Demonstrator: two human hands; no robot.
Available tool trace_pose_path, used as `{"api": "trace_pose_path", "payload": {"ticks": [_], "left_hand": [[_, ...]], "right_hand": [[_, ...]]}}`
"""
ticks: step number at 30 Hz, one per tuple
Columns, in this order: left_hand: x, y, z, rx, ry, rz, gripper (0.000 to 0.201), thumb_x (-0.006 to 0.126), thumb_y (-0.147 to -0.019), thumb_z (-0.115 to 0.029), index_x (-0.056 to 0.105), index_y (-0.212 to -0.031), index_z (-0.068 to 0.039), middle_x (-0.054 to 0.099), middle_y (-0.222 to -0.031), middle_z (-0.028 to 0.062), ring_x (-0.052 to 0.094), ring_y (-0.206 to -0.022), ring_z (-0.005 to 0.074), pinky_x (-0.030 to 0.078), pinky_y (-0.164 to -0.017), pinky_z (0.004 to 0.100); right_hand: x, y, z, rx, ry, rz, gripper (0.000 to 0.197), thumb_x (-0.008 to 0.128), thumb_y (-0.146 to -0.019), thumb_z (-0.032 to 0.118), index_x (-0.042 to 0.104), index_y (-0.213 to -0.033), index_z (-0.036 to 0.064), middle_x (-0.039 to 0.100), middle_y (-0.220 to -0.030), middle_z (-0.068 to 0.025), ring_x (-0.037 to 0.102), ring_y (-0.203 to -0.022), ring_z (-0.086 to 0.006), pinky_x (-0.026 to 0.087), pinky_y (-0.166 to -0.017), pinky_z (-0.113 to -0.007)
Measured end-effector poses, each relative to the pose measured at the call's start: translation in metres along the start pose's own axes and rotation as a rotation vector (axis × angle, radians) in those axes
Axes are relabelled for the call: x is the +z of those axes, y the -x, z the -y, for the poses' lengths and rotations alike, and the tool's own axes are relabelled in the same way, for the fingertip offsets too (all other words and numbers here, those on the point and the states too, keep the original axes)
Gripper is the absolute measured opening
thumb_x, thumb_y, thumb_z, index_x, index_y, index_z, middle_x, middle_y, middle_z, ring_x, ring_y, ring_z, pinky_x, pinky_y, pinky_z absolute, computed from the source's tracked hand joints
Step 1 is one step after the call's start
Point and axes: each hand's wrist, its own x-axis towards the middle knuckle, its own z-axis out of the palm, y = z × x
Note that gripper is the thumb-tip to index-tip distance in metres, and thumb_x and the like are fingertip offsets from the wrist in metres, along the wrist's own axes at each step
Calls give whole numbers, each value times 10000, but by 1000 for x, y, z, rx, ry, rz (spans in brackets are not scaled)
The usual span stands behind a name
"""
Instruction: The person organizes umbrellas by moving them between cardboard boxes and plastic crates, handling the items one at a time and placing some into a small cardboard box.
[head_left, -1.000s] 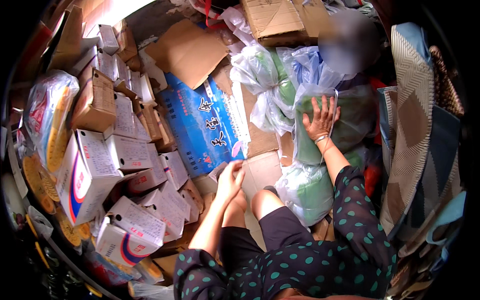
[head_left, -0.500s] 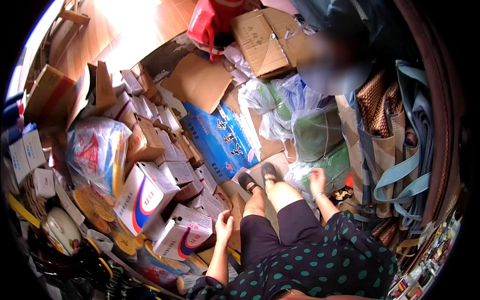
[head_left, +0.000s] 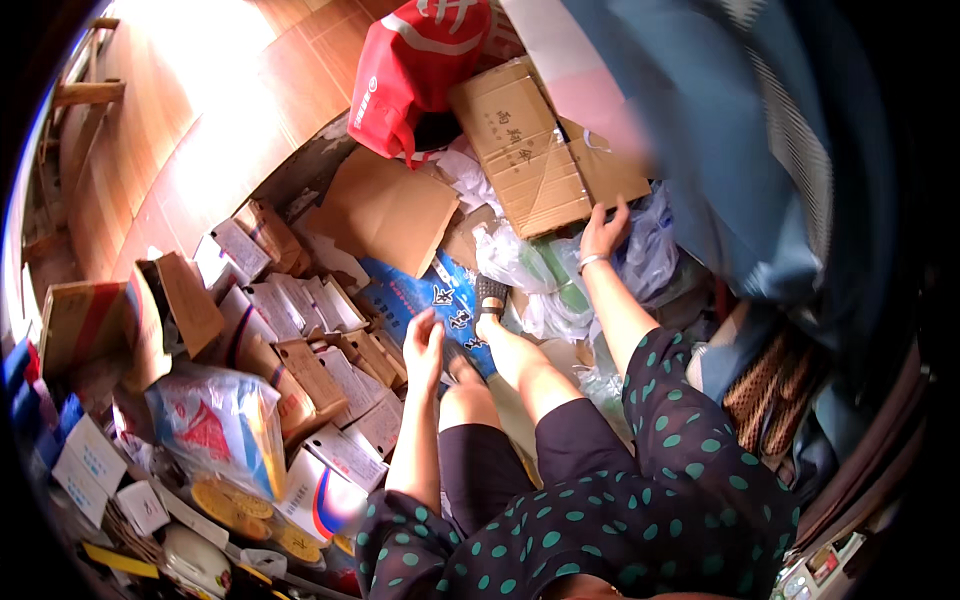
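My right hand point(head_left: 604, 234) reaches forward with its fingers apart and holds nothing I can see. Its fingertips are at the near lower corner of a brown cardboard box point(head_left: 520, 150); whether they touch it I cannot tell. Beside that hand lie thin, clear plastic bags point(head_left: 650, 235) and a white plastic bag with something green in it point(head_left: 530, 265). My left hand point(head_left: 424, 348) hangs over the floor with loosely bent fingers and nothing visible in it. Below it is a blue printed sheet point(head_left: 400, 295), partly covered by a flattened brown cardboard piece point(head_left: 385, 205).
Many small white and brown boxes point(head_left: 300, 310) are stacked at the left, with a plastic-wrapped pack point(head_left: 220, 415) nearer me. A red bag point(head_left: 420, 70) stands beyond the cardboard box. Large blue-grey fabric point(head_left: 740, 170) hangs close on the right.
I have stepped forward. My right hand has moved from beside my knee out to the cardboard box. My left hand has also moved forward, away from the white boxes.
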Motion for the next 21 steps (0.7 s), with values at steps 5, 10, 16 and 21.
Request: {"api": "trace_pose_path", "payload": {"ticks": [5, 10, 16, 21], "left_hand": [[56, -130, -43, -21, 125, 145, 373, 594, -919, -173, 504, -1256, -42, 592, -1107, 73, 547, -1007, 141, 435, -877, 266], [133, -214, -43, -150, 231, 289, 583, 511, -936, -399, 331, -1379, -65, 474, -1287, 158, 463, -1175, 214, 394, -972, 353], [174, -263, -12, -370, 548, 238, 763, 296, -916, -654, 303, -1427, -87, 383, -1435, 89, 357, -1309, 235, 303, -1062, 397], [127, -287, -44, -199, 532, 386, 739, 337, -913, -649, 335, -1391, -85, 444, -1349, 77, 435, -1218, 214, 347, -1027, 362]], "right_hand": [[36, -70, 45, -153, 410, 2, 513, 534, -866, 378, 528, -1219, 6, 516, -1234, -252, 458, -1159, -423, 358, -969, -466], [29, -178, 5, -14, 601, 174, 537, 469, -882, 461, 581, -1135, 0, 570, -1118, -247, 515, -1097, -396, 397, -921, -445], [23, -209, -43, -1, 650, 309, 635, 390, -902, 560, 644, -1035, -6, 635, -980, -241, 583, -1023, -365, 443, -862, -420], [-17, -156, -87, 723, 94, 662, 644, 383, -919, 581, 654, -1056, 13, 666, -971, -191, 628, -983, -296, 482, -830, -364]]}}
